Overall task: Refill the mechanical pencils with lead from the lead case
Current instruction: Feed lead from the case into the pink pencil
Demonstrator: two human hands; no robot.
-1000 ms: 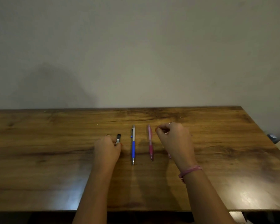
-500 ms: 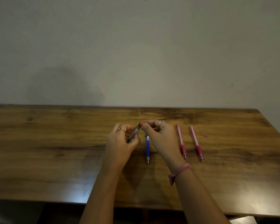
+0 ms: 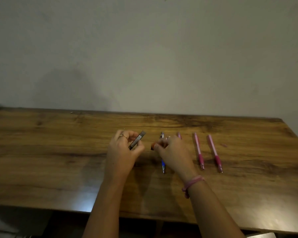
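Lead case (image 3: pixel 137 140) is in the left hand (image 3: pixel 123 152), which grasps it between the thumb and the curled fingers. The case is dark and slim, it has a pale label on its side, and it is tilted so that its upper end points away from the person and a little toward the right hand (image 3: pixel 173 152). A thin ring (image 3: pixel 123 136) is on one finger of the left hand.

The right hand is just beside the left one, with a small gap between them. Its fingertips are closed in a pinch on a small dark piece (image 3: pixel 152 146); what this piece is I cannot tell, because it is too small and blurred. A pink band (image 3: pixel 193 183) is around the right wrist.

Under the right hand lies a blue pencil (image 3: pixel 163 164) on the wooden table (image 3: pixel 58 160); only its two ends are visible. Behind the knuckles of this hand the top of a pink pencil (image 3: pixel 179 135) shows. To the right of the right hand two more pink pencils (image 3: pixel 198 150) (image 3: pixel 214 152) lie side by side, apart from each other, with their tips toward the person.
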